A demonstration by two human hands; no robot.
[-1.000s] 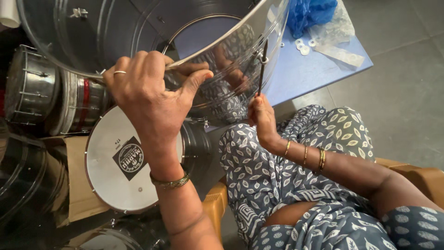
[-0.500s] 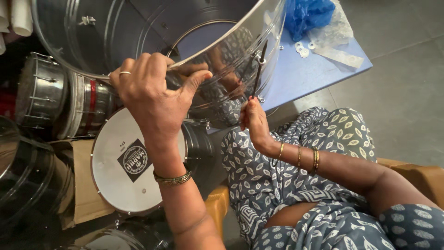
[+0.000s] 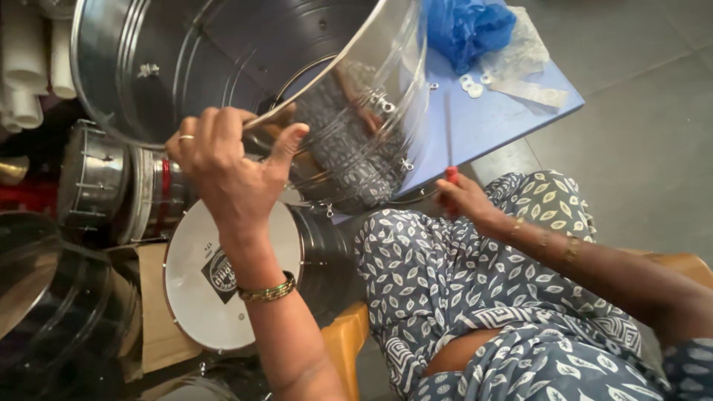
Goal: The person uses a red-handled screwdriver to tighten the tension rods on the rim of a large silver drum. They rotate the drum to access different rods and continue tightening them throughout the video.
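My right hand [image 3: 462, 199] has moved lower and away from the metal drum shell [image 3: 245, 82]; it is closed around a red-handled tool [image 3: 450, 175], now outside the shell. So the fastening work inside is paused. My left hand [image 3: 226, 167] grips the shell rim. The shell fills the upper left, its open mouth facing me, its axis running away toward the top.

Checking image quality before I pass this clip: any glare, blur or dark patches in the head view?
Head view: sharp overall; the shiny metal drum shell mirrors the patterned clothing and bright streaks on its inner wall; the left hand gripping its rim is crisp, the right hand with a red-handled tool slightly soft; the lower left corner is deep in shadow.
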